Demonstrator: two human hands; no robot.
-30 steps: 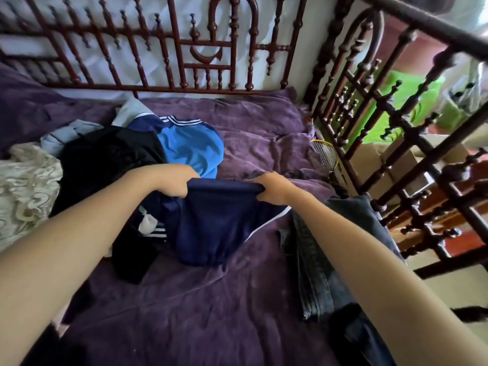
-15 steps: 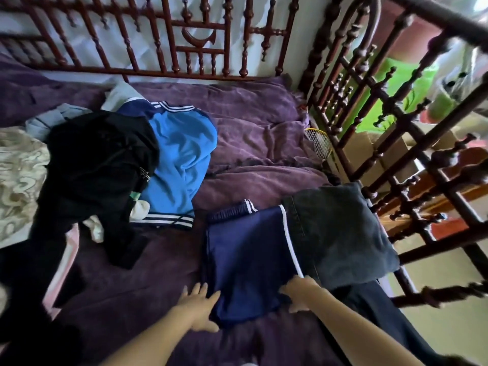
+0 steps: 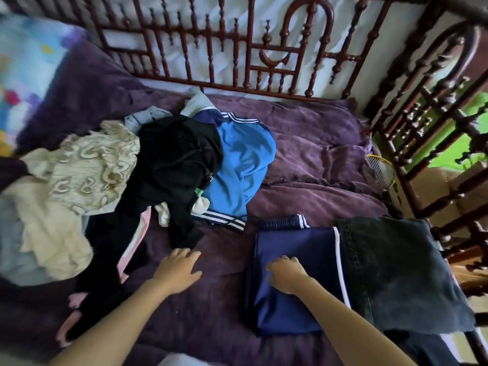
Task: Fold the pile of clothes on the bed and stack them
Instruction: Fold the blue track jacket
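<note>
Folded navy shorts (image 3: 298,249) with a white stripe lie on the purple bedspread (image 3: 311,159), beside folded dark grey jeans (image 3: 390,262) on their right. My right hand (image 3: 286,272) rests flat on the navy shorts, fingers relaxed. Over the bedspread to the left of the shorts is my left hand (image 3: 179,268), fingers spread and holding nothing. The unfolded pile sits at left: a black garment (image 3: 171,165), a blue jersey (image 3: 243,165), a patterned cream piece (image 3: 89,167) and a pale cream one (image 3: 52,233).
A carved dark-red wooden rail (image 3: 237,56) runs along the far side and the right side (image 3: 435,133) of the bed. A yellow-rimmed racket (image 3: 380,167) lies by the right rail. A colourful pillow (image 3: 26,75) sits at far left.
The navy shorts went from being held up in both hands to lying folded beside the jeans. My left hand has let go and moved left onto the bedspread; my right now rests on the shorts.
</note>
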